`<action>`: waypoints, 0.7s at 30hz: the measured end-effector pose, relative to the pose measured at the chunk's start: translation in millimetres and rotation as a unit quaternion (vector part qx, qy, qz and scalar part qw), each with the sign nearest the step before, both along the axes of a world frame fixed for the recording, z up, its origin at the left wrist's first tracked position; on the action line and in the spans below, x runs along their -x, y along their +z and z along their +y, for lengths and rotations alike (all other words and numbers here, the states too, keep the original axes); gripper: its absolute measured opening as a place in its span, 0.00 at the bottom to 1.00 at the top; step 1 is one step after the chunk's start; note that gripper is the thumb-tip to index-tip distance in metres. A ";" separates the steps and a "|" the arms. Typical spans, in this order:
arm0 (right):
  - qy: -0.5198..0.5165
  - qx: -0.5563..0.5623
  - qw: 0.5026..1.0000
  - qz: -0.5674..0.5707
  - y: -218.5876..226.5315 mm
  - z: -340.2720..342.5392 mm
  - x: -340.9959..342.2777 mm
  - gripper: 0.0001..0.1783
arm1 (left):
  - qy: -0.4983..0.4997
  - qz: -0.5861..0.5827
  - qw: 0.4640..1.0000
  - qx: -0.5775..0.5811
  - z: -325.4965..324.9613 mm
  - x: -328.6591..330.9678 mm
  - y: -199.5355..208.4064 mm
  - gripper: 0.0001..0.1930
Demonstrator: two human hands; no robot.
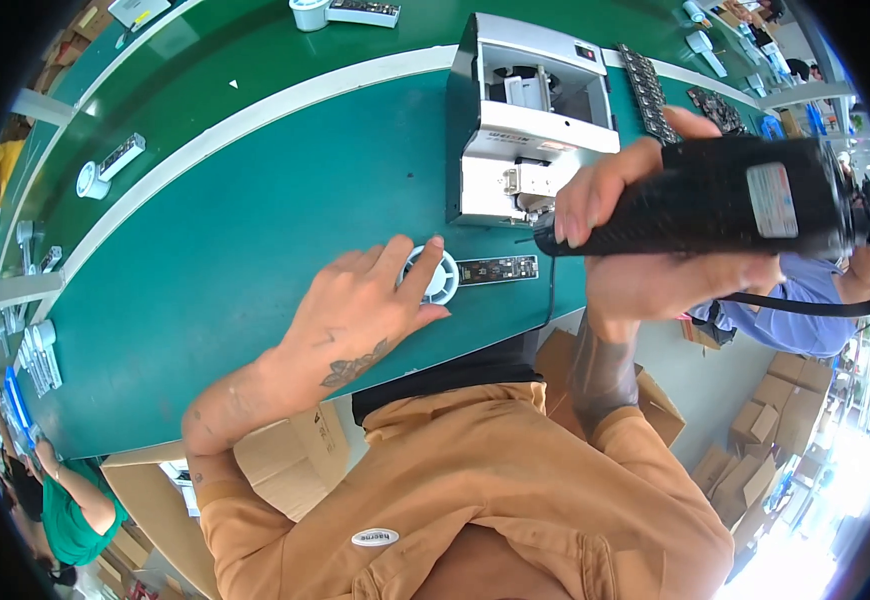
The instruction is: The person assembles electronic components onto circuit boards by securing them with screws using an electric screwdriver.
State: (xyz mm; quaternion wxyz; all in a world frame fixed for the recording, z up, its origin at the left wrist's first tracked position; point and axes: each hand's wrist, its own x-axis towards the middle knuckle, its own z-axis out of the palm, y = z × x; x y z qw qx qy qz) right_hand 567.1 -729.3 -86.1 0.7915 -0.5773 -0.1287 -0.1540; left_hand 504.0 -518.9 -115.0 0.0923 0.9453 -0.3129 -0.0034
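My right hand (645, 288) is wrapped round a black electric screwdriver (705, 205) with a cord at its rear end. The driver lies nearly level above the bench, its narrow tip pointing left. My left hand (360, 300) holds the white round head of a handheld device (442, 277) down on the bench, index finger across the ring and thumb at its near edge. From that head a straight handle with an exposed circuit board (500, 269) runs right, below the driver's tip. The tip does not touch the board.
A grey and white benchtop machine (535, 120) stands just beyond the device. Dark circuit boards (645, 90) lie at its right. More white round-headed devices (93, 180) rest on the green belt (225, 75) past the white rail. Cardboard boxes (295, 450) sit below the bench; other people are on both sides.
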 end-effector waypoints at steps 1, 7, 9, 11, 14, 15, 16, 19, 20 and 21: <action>0.098 -0.092 0.989 -0.067 -7.4 -1.8 -5.0 0.65 | -0.006 0.001 1.000 0.013 -0.2 -0.2 1.0 0.30; 0.119 -0.056 0.990 0.053 -12.0 18.2 20.7 0.64 | 0.006 0.007 1.000 -0.007 -0.4 1.2 2.8 0.29; 0.147 -0.054 0.986 0.059 -18.0 16.5 19.8 0.64 | 0.005 0.007 1.000 0.000 -2.1 0.2 2.4 0.29; 0.140 -0.053 0.986 0.066 -19.9 16.9 19.7 0.64 | 0.003 0.007 1.000 0.009 -4.2 -0.9 1.3 0.29; 0.132 -0.059 0.986 0.080 -20.8 16.2 20.6 0.64 | 0.008 0.023 1.000 -0.002 -6.6 0.2 2.5 0.29; 0.128 -0.064 0.986 0.084 -20.6 16.4 20.9 0.64 | 0.007 0.017 1.000 0.003 -6.6 0.6 3.2 0.29; 0.129 -0.065 0.986 0.085 -22.0 15.4 21.3 0.64 | 0.007 0.012 1.000 0.008 -6.8 1.2 3.6 0.29; 0.173 -0.071 0.981 0.059 -30.7 8.8 20.1 0.63 | 0.004 0.014 1.000 0.017 -9.2 0.0 2.6 0.29; 0.218 -0.061 0.974 0.019 -33.5 7.1 17.1 0.62 | 0.003 0.015 1.000 0.019 -9.8 -1.0 1.0 0.29; 0.265 -0.054 0.963 -0.022 -35.6 6.3 15.9 0.62 | 0.003 0.019 1.000 0.011 -9.2 -1.2 0.1 0.29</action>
